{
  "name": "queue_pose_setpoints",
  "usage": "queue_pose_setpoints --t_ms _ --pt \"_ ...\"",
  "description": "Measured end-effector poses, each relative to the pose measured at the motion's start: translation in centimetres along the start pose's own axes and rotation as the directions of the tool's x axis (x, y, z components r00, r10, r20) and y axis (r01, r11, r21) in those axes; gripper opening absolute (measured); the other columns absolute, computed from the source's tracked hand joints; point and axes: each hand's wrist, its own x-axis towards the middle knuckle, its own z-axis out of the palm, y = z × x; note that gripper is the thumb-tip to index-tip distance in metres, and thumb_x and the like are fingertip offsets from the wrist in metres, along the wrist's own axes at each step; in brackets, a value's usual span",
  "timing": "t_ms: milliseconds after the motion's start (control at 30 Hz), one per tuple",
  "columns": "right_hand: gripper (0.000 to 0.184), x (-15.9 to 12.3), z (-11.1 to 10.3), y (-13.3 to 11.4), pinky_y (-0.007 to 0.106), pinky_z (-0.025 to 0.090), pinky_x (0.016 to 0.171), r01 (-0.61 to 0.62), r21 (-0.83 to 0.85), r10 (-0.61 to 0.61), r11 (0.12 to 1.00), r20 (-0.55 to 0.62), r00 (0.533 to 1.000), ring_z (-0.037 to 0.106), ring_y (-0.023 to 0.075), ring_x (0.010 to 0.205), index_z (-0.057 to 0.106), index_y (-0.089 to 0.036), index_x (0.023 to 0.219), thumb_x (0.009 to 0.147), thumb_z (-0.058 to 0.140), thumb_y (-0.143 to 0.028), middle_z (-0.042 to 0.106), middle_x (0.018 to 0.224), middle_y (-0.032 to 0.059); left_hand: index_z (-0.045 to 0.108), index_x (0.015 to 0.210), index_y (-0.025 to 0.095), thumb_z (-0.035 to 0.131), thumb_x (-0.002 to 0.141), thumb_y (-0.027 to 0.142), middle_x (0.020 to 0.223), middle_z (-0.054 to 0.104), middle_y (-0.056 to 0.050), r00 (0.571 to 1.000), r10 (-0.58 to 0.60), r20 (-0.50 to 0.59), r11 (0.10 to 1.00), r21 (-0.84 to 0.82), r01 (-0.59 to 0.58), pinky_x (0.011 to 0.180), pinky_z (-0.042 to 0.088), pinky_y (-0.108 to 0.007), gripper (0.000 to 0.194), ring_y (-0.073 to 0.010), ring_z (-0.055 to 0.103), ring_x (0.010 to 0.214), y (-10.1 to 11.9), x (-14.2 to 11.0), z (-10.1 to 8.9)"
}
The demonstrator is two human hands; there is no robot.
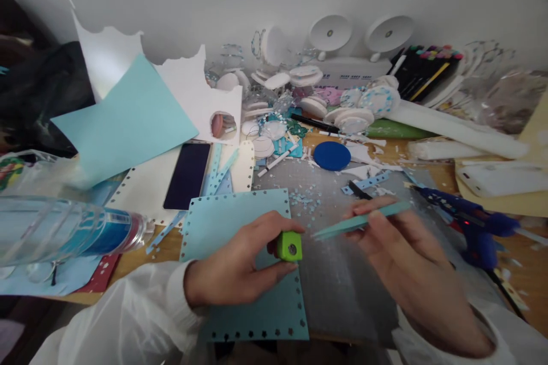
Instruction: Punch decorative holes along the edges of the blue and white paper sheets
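Observation:
My left hand (pixel 240 262) is closed round a small green paper punch (pixel 289 246), held just above a light blue card (pixel 231 222) whose edges are punched with small holes. My right hand (pixel 398 251) pinches a narrow light blue paper strip (pixel 359 220), its left end pointing toward the punch. Both hands hover over a grey cutting mat (pixel 338 274) strewn with tiny blue paper bits.
A clear plastic bottle (pixel 64 228) lies at the left. A dark phone (pixel 187 175), blue paper sheet (pixel 128 120), blue round lid (pixel 332 155), pens, white discs and marker set crowd the back. A blue glue gun (pixel 475 222) lies at the right.

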Motion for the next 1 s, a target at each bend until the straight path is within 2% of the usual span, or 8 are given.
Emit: queue_pose_setpoints --t_ms 100,200,267,367,467,633,833,1000 --pt "0.007 -1.5 -0.1 -1.4 0.025 0.052 0.072 0.177 -0.13 -0.183 0.976 -0.04 0.982 0.058 0.0156 0.085 0.064 -0.027 0.09 0.089 0.059 -0.032 0.058 0.09 0.0017 0.056 0.117 0.017 0.064 0.082 0.017 0.099 0.06 -0.007 1.0 -0.023 -0.006 0.999 0.045 0.023 0.077 0.05 -0.028 0.036 -0.0168 0.058 0.087 0.5 -0.2 0.2" --pt "0.004 -3.0 0.6 -2.2 0.031 0.054 0.076 0.315 -0.156 -0.328 0.936 -0.067 0.942 0.059 0.018 0.083 0.061 -0.031 0.092 0.089 0.059 -0.029 0.059 0.086 0.0015 0.057 0.118 0.015 0.068 0.081 0.02 0.095 0.062 -0.007 1.0 0.001 -0.016 0.998 0.059 0.0 0.075 0.05 -0.027 0.039 -0.0158 0.058 0.084 0.8 -0.6 0.5" --pt "0.006 -3.5 1.0 -2.5 0.031 0.055 0.074 0.343 -0.206 -0.349 0.916 0.005 0.937 0.061 0.0182 0.083 0.06 -0.031 0.092 0.089 0.059 -0.027 0.063 0.085 0.0015 0.057 0.119 0.015 0.069 0.081 0.021 0.091 0.062 -0.006 0.999 0.017 -0.036 0.998 0.069 -0.015 0.074 0.05 -0.027 0.04 -0.0155 0.058 0.081 1.1 -0.8 0.7" --pt "0.007 -3.7 1.3 -2.5 0.024 0.057 0.069 0.385 -0.287 -0.355 0.877 0.155 0.922 0.065 0.0151 0.079 0.059 -0.028 0.092 0.09 0.057 -0.022 0.067 0.084 0.0012 0.058 0.119 0.014 0.068 0.082 0.022 0.09 0.063 -0.006 0.998 0.01 -0.06 0.997 0.075 -0.005 0.073 0.049 -0.027 0.039 -0.0156 0.058 0.081 1.7 -0.9 0.8" --pt "0.011 -3.5 1.3 -2.4 0.017 0.057 0.072 0.45 -0.33 -0.404 0.83 0.201 0.892 0.067 0.0114 0.078 0.058 -0.024 0.092 0.089 0.056 -0.014 0.068 0.082 0.0001 0.058 0.118 0.011 0.067 0.082 0.021 0.09 0.063 -0.007 0.998 0.019 -0.059 0.997 0.074 -0.015 0.073 0.049 -0.026 0.038 -0.0152 0.058 0.081 2.4 -1.1 0.8" --pt "0.017 -3.3 1.4 -2.0 0.012 0.055 0.077 0.429 -0.357 -0.382 0.83 0.196 0.903 0.067 0.0078 0.081 0.056 -0.024 0.092 0.085 0.055 -0.008 0.065 0.086 -0.0013 0.056 0.12 0.007 0.065 0.083 0.018 0.091 0.061 -0.008 0.997 0.067 -0.036 0.992 0.109 -0.062 0.072 0.048 -0.026 0.04 -0.0156 0.056 0.081 2.5 -1.3 1.2" --pt "0.012 -3.2 0.9 -1.5 0.01 0.056 0.072 0.334 -0.375 -0.254 0.865 0.247 0.935 0.067 0.0078 0.078 0.061 -0.025 0.086 0.082 0.065 -0.015 0.065 0.081 -0.0035 0.056 0.119 0.009 0.065 0.083 0.017 0.09 0.06 -0.007 0.998 0.042 -0.054 0.994 0.101 -0.036 0.072 0.046 -0.025 0.039 -0.0146 0.055 0.081 2.2 -1.2 1.4" --pt "0.008 -3.8 1.1 -2.3 0.017 0.058 0.064 0.4 -0.298 -0.387 0.866 0.104 0.916 0.067 0.012 0.07 0.06 -0.025 0.084 0.084 0.065 -0.019 0.065 0.072 -0.0021 0.056 0.119 0.009 0.065 0.082 0.017 0.09 0.06 -0.006 0.998 0.024 -0.054 0.996 0.086 -0.02 0.069 0.045 -0.026 0.038 -0.014 0.053 0.077 2.1 -1.1 1.6"
